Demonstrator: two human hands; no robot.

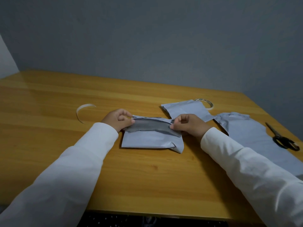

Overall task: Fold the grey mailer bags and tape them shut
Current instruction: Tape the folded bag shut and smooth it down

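Sleeves: our long white sleeves [68,161] reach in nearest.
Bag: folded grey plastic mailer bag [150,141] lies between our hands.
Hands: left hand [117,121] and right hand [191,125] each pinch an end of its dark flap [150,127].

At two o'clock, the pale ring-shaped roll of tape [207,103] is half hidden behind the small folded grey plastic mailer bag [186,110], its print too small to read. At four o'clock, the large flat grey mailer bag [255,138] runs under a white sleeve [246,169].

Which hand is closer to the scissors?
Right. The right hand pinches the mailer bag toward the scissors; the left hand pinches its far end.
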